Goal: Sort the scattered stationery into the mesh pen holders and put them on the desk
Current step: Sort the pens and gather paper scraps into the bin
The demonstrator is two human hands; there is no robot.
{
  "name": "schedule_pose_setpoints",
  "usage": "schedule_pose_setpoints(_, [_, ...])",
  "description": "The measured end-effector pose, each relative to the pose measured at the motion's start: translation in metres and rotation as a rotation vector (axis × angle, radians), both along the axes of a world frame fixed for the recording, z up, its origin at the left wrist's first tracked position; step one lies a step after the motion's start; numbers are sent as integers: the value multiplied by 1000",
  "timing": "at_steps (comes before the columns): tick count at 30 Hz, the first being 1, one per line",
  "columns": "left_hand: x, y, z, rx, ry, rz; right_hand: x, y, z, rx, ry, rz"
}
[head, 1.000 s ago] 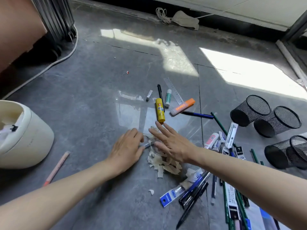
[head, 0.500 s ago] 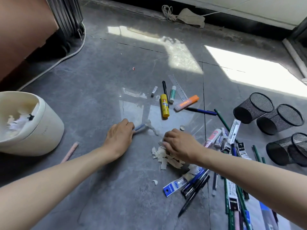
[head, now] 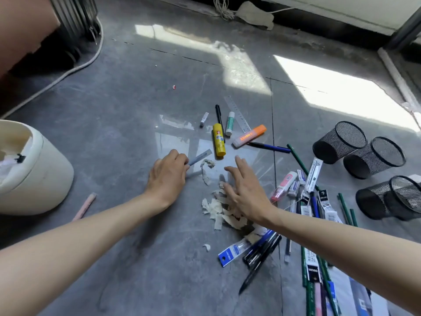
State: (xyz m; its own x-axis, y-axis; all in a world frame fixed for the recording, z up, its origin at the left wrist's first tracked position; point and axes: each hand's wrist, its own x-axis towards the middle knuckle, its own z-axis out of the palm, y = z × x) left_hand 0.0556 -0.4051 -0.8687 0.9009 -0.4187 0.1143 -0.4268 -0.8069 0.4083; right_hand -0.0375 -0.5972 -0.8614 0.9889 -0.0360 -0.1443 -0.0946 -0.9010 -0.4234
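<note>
- Two hands work low over the grey floor (head: 114,115), apart from each other. Your left hand (head: 167,176) curls its fingers round the near end of a slim pale-blue strip (head: 200,157). Your right hand (head: 246,190) is spread, fingers straight, holding nothing, above a heap of torn paper scraps (head: 218,210).
- One axis governs the coming move: the strip runs away from you and to the right, and its far end lies just beside the yellow glue stick (head: 218,140).
- Several black mesh pen holders (head: 339,142) lie on their sides well to the right of both hands, mouths turned up and to the right.
- Of the two hands, your right is the nearer to the holders. Your left would have to cross the scraps and your right forearm to reach them.
- Most of the loose stationery, a pile of pens, refill packs and green pencils (head: 314,201), lies between your right forearm and the holders.
- Judged from this layout, the sorting has barely begun: no holder stands upright and none shows any contents.
</note>
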Motion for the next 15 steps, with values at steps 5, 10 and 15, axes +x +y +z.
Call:
schedule_pose_setpoints(5, [23,-5,-2,161,91,106,-5,4,1,139,181,-3])
schedule_pose_setpoints(10, [11,-30,-19,-52,38,-177,-38,8,-8,214,165,145])
schedule_pose_setpoints(15, [-23,-39,-29,-156,390,-400,-56,-8,-4,308,204,-22])
